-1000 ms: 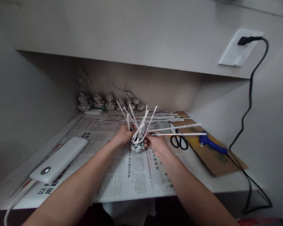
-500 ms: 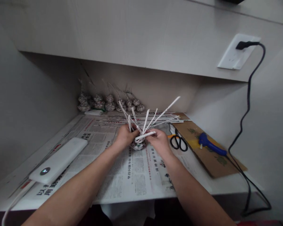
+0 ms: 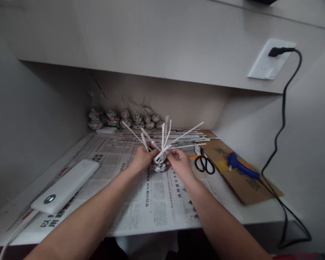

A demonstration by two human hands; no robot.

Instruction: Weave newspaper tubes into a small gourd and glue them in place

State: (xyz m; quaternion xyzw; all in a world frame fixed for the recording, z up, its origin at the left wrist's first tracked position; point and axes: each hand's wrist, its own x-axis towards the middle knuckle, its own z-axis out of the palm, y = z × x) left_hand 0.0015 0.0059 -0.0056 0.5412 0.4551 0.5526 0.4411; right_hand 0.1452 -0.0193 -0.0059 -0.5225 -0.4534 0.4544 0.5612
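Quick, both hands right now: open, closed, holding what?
Left hand: closed on the small round black-and-white woven-paper piece.
Right hand: curled at that piece's right side; exact grip cannot be told.

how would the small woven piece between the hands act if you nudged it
The woven piece is probably light, as it looks made of paper strips. Its rounded sides suggest it might rock when pushed. The strips fanning upward hold nearly straight, so they seem fairly stiff.

Around our weaving we have paper sticks at twelve o'clock, gourd shapes at eleven — scissors at three.
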